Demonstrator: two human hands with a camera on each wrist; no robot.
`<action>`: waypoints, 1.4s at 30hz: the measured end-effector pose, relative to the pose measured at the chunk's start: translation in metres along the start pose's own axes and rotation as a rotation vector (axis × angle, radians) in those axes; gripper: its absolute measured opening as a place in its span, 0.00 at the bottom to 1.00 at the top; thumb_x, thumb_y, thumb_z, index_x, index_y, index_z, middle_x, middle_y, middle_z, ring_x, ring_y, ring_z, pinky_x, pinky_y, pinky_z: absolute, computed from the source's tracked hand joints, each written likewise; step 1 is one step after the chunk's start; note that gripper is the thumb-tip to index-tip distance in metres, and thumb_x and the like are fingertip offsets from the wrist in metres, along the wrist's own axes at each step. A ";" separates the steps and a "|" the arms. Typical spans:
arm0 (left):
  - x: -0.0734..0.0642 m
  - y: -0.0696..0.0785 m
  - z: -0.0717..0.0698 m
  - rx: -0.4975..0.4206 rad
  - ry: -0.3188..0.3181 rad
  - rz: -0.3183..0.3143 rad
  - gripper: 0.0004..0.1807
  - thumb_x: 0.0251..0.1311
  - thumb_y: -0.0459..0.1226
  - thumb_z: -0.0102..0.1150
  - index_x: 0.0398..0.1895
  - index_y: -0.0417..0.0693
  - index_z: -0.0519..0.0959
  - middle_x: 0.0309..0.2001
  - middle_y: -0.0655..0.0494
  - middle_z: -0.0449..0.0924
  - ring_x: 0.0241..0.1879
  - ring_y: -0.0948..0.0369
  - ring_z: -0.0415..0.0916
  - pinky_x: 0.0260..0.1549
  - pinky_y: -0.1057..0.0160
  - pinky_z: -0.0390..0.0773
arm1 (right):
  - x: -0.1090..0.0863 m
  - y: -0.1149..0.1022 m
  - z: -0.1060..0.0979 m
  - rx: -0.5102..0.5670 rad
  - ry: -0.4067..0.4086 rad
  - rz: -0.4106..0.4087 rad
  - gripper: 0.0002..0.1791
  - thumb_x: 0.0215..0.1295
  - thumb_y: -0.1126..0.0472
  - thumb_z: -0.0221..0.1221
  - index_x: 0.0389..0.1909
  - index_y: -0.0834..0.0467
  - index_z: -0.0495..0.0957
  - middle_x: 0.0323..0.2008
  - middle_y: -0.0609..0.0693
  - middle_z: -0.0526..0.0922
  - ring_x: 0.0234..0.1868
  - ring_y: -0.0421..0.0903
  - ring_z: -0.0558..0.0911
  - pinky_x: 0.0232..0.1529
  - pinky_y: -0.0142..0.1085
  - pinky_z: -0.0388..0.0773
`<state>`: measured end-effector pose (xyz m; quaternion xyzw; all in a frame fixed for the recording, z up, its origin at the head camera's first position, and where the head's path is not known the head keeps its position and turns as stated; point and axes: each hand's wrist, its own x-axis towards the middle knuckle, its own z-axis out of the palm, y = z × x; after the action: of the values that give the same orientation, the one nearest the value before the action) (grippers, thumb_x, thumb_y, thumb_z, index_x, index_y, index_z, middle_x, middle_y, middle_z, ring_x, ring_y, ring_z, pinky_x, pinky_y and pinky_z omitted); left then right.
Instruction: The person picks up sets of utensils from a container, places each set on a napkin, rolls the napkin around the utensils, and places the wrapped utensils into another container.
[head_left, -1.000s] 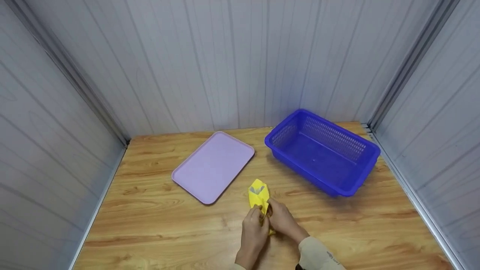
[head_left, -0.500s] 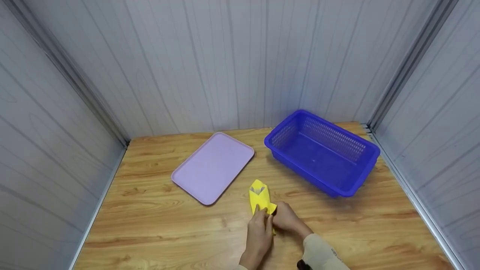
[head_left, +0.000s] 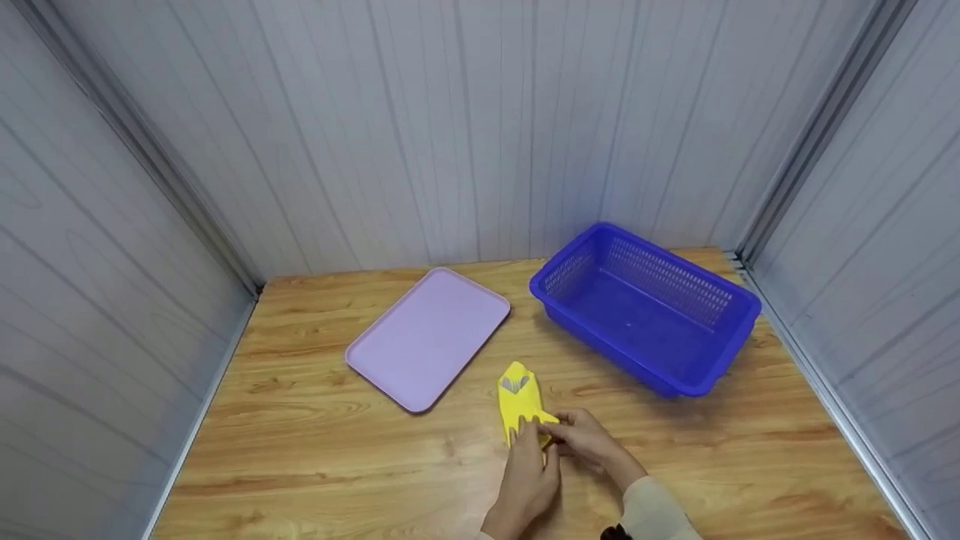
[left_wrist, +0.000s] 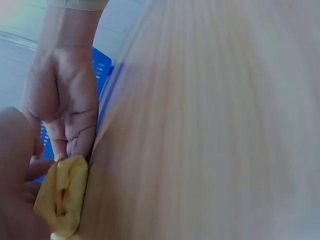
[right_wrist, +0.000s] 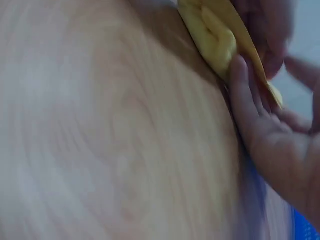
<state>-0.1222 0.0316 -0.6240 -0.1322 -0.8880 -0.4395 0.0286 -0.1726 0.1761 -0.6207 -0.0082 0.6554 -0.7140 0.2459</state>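
Note:
A folded yellow napkin (head_left: 520, 405) lies on the wooden table, wrapped around cutlery. At its far end the grey heads of the cutlery (head_left: 515, 383) show, with fork tines in the middle; the handles are hidden inside. My left hand (head_left: 525, 480) holds the near part of the bundle, fingers across its top and thumb along the right side. From the right, my right hand (head_left: 592, 442) pinches a loose corner of the napkin that sticks out sideways. Both wrist views show the rolled near end of the napkin (left_wrist: 72, 182), with the hands close on either side.
A pink tray (head_left: 427, 341) lies flat, beyond the napkin to the left. Toward the back right stands a blue plastic basket (head_left: 630, 330) with perforated sides. Pale panel walls (head_left: 480, 135) close off the back and both sides of the table.
The right hand has drawn the napkin's loose corner out to the right and now shows its fingers on it. The left hand has shifted slightly right and nearer. Tray and basket stay put.

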 end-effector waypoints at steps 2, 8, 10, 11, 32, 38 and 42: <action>0.001 -0.002 -0.001 -0.102 -0.033 -0.045 0.23 0.72 0.37 0.44 0.65 0.34 0.61 0.62 0.39 0.68 0.68 0.44 0.56 0.65 0.44 0.54 | 0.001 0.002 0.005 -0.048 0.108 -0.023 0.10 0.69 0.66 0.56 0.43 0.69 0.78 0.33 0.53 0.83 0.31 0.42 0.81 0.32 0.34 0.80; 0.006 -0.016 -0.017 -0.280 0.058 -0.068 0.13 0.73 0.26 0.36 0.52 0.38 0.71 0.53 0.44 0.76 0.57 0.50 0.72 0.56 0.51 0.70 | 0.000 0.002 0.015 -0.053 0.186 -0.015 0.08 0.69 0.70 0.51 0.41 0.70 0.76 0.31 0.54 0.82 0.28 0.43 0.82 0.29 0.35 0.80; 0.007 -0.018 -0.023 -0.206 0.047 -0.043 0.14 0.69 0.22 0.41 0.50 0.36 0.75 0.56 0.41 0.75 0.61 0.47 0.69 0.58 0.50 0.69 | 0.000 0.001 0.016 -0.068 0.189 -0.009 0.08 0.69 0.70 0.50 0.41 0.70 0.76 0.31 0.54 0.82 0.29 0.43 0.82 0.29 0.35 0.80; 0.007 -0.019 -0.025 -0.142 0.017 -0.023 0.14 0.68 0.21 0.44 0.51 0.35 0.76 0.57 0.39 0.73 0.62 0.45 0.68 0.58 0.50 0.68 | 0.000 0.000 0.016 -0.072 0.193 -0.009 0.07 0.69 0.70 0.50 0.40 0.70 0.75 0.32 0.54 0.81 0.29 0.43 0.82 0.29 0.35 0.80; 0.014 -0.012 -0.030 0.400 -0.192 0.016 0.19 0.72 0.40 0.46 0.63 0.54 0.76 0.67 0.54 0.68 0.66 0.49 0.63 0.54 0.43 0.69 | 0.002 0.002 0.031 -0.234 0.466 -0.056 0.06 0.66 0.73 0.52 0.35 0.69 0.78 0.26 0.52 0.79 0.21 0.40 0.79 0.22 0.32 0.77; 0.018 -0.014 -0.034 0.450 -0.149 0.055 0.20 0.65 0.35 0.57 0.60 0.56 0.78 0.64 0.54 0.71 0.62 0.51 0.67 0.49 0.46 0.70 | 0.004 0.001 0.032 -0.237 0.465 -0.035 0.07 0.66 0.71 0.51 0.34 0.68 0.78 0.28 0.54 0.79 0.23 0.42 0.80 0.23 0.33 0.78; 0.012 -0.021 -0.032 0.515 -0.207 0.074 0.23 0.68 0.46 0.54 0.67 0.62 0.71 0.71 0.54 0.62 0.65 0.53 0.62 0.49 0.46 0.67 | 0.002 0.005 0.033 -0.286 0.496 -0.037 0.06 0.65 0.71 0.52 0.32 0.67 0.77 0.27 0.52 0.78 0.22 0.42 0.79 0.22 0.33 0.77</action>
<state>-0.1411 -0.0037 -0.6183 -0.1971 -0.9632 -0.1823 -0.0137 -0.1622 0.1447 -0.6213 0.1204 0.7893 -0.5989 0.0613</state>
